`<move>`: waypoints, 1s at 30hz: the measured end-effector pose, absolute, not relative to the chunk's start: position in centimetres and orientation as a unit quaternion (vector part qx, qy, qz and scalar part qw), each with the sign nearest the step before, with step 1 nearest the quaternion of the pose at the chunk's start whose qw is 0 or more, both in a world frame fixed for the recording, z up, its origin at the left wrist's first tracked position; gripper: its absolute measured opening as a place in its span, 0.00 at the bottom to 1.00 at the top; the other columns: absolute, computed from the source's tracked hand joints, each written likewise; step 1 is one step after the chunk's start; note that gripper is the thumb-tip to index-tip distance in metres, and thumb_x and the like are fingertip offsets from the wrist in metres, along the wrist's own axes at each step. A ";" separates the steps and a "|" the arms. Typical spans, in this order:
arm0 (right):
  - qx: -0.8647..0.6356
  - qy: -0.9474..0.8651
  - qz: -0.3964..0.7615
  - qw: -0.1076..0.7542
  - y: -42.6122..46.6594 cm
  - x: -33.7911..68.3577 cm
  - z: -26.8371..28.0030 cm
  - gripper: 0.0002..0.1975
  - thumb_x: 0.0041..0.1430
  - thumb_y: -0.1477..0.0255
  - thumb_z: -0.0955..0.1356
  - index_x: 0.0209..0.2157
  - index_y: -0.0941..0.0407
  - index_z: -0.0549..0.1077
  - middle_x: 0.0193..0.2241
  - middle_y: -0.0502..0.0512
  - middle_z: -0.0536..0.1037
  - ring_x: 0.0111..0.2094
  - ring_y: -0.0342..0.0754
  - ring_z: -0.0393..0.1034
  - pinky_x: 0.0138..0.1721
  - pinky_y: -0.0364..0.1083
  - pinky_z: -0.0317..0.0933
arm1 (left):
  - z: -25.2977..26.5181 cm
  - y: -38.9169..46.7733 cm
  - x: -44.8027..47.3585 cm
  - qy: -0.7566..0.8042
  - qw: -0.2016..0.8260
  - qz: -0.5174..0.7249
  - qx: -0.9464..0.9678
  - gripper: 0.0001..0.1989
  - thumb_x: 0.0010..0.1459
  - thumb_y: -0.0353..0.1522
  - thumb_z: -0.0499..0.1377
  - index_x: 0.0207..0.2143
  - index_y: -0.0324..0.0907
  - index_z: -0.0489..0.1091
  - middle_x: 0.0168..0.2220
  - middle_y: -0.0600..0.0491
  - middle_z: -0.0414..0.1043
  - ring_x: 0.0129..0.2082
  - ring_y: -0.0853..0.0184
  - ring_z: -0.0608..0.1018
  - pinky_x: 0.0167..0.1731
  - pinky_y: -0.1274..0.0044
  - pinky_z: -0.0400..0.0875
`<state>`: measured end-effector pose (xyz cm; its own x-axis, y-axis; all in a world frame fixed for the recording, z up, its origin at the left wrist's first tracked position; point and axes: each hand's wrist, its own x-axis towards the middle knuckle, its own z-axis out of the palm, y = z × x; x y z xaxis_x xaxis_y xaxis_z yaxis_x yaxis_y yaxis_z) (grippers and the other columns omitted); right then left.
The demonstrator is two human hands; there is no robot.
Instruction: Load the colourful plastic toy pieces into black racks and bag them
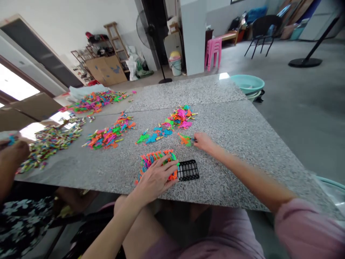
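Note:
My left hand [159,174] lies flat with fingers stretched over bright plastic pieces [153,158] that stand packed in a black grid tray. The right part of this black tray [188,170] shows bare cells. Further right and a little beyond, my right hand [203,142] has its fingers pinched at a small plastic piece [193,139], of which a dark bluish end shows. Right beside those fingertips lie a few orange and green pieces [184,139] on the table.
The speckled table [231,144] bears piles of coloured pieces: a near pile [180,118], a left pile [107,136] and a far pile [94,102]. Many small yellowish parts [56,138] spread at left, near another person's arm [13,154]. A turquoise basin [248,83] stands beyond the right edge.

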<state>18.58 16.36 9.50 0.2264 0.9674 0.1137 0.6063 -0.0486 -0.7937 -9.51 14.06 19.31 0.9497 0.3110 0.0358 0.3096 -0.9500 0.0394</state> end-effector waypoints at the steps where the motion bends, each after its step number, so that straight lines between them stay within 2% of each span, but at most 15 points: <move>1: -0.690 -0.558 0.251 0.386 15.0 18.1 9.1 0.12 0.49 0.86 0.66 0.24 0.56 0.62 0.26 0.49 0.71 0.31 0.41 0.69 0.33 0.39 0.60 | 19.2 14.1 -9.5 0.159 0.017 0.024 0.987 0.19 0.63 0.37 0.58 0.55 0.44 0.66 0.59 0.51 0.68 0.64 0.53 0.61 0.60 0.60 0.63; 3: -0.688 -0.531 0.291 0.399 11.9 16.2 8.2 0.10 0.51 0.81 0.68 0.32 0.56 0.63 0.26 0.47 0.72 0.26 0.40 0.69 0.28 0.39 0.62 | 19.0 14.1 -9.5 0.161 0.022 0.029 0.986 0.22 0.63 0.37 0.59 0.58 0.44 0.64 0.59 0.50 0.68 0.64 0.53 0.61 0.60 0.60 0.63; 5: -0.648 -0.506 0.369 0.434 8.9 13.4 7.4 0.13 0.53 0.76 0.68 0.40 0.55 0.63 0.29 0.47 0.74 0.22 0.41 0.70 0.25 0.40 0.65 | 19.0 14.1 -9.4 0.161 0.029 0.034 0.986 0.21 0.63 0.37 0.58 0.58 0.44 0.65 0.59 0.50 0.68 0.63 0.54 0.62 0.60 0.60 0.63; 7: -0.573 -0.463 0.468 0.488 6.5 10.5 6.7 0.13 0.55 0.71 0.68 0.41 0.54 0.64 0.31 0.49 0.76 0.23 0.44 0.73 0.26 0.44 0.70 | 19.0 14.1 -9.3 0.158 0.036 0.037 0.986 0.19 0.63 0.36 0.58 0.55 0.44 0.67 0.58 0.51 0.68 0.63 0.54 0.61 0.60 0.60 0.62; 9: -0.534 -0.432 0.518 0.510 5.3 8.3 6.4 0.09 0.56 0.68 0.67 0.38 0.55 0.67 0.30 0.51 0.76 0.25 0.47 0.75 0.28 0.46 0.71 | 19.1 14.0 -9.2 0.160 0.036 0.036 0.986 0.17 0.63 0.35 0.58 0.54 0.44 0.68 0.58 0.51 0.68 0.64 0.54 0.60 0.61 0.60 0.61; 11: -0.572 -0.456 0.484 0.481 5.2 7.3 6.5 0.06 0.57 0.67 0.67 0.34 0.56 0.70 0.27 0.52 0.77 0.27 0.49 0.76 0.30 0.46 0.71 | 19.1 14.0 -9.1 0.163 0.033 0.032 0.985 0.17 0.62 0.35 0.59 0.54 0.43 0.67 0.58 0.51 0.67 0.65 0.54 0.59 0.62 0.60 0.61; 13: -0.633 -0.519 0.394 0.418 5.7 7.3 7.1 0.04 0.55 0.69 0.69 0.32 0.56 0.72 0.26 0.52 0.78 0.30 0.50 0.76 0.33 0.46 0.69 | 19.1 13.9 -9.1 0.162 0.031 0.033 0.986 0.17 0.62 0.35 0.59 0.53 0.42 0.67 0.58 0.50 0.68 0.65 0.53 0.59 0.62 0.60 0.60; 16: -0.675 -0.606 0.279 0.315 6.4 8.0 8.1 0.03 0.52 0.72 0.72 0.31 0.56 0.75 0.29 0.53 0.81 0.33 0.51 0.76 0.37 0.45 0.66 | 19.1 13.8 -9.0 0.161 0.030 0.040 0.986 0.17 0.61 0.34 0.59 0.52 0.41 0.68 0.57 0.49 0.69 0.64 0.53 0.60 0.62 0.60 0.61; 18: -0.677 -0.625 0.264 0.285 6.5 8.2 8.4 0.04 0.52 0.73 0.72 0.32 0.55 0.76 0.31 0.53 0.81 0.34 0.51 0.77 0.37 0.44 0.65 | 19.2 13.8 -9.0 0.165 0.030 0.041 0.985 0.16 0.61 0.33 0.59 0.52 0.41 0.68 0.57 0.49 0.69 0.64 0.53 0.60 0.61 0.60 0.62; 24: -0.697 -0.605 0.260 0.283 5.6 7.1 8.3 0.08 0.53 0.73 0.71 0.38 0.55 0.75 0.33 0.52 0.81 0.35 0.49 0.76 0.35 0.41 0.62 | 19.3 13.6 -8.9 0.169 0.038 0.038 0.984 0.16 0.61 0.33 0.59 0.52 0.40 0.68 0.58 0.48 0.68 0.64 0.53 0.60 0.61 0.60 0.63; 30: -0.760 -0.584 0.235 0.162 6.4 6.5 9.7 0.06 0.55 0.70 0.69 0.35 0.56 0.76 0.31 0.58 0.81 0.34 0.54 0.76 0.32 0.44 0.59 | 19.2 13.7 -9.0 0.168 0.038 0.038 0.984 0.17 0.62 0.33 0.59 0.53 0.40 0.68 0.58 0.48 0.68 0.64 0.53 0.59 0.61 0.61 0.62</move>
<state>6.48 6.42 9.71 0.2085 0.9634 -0.1683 0.8111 -0.2665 -0.5206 -8.98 13.67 19.16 0.9406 0.3338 0.0614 0.3281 -0.9406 0.0873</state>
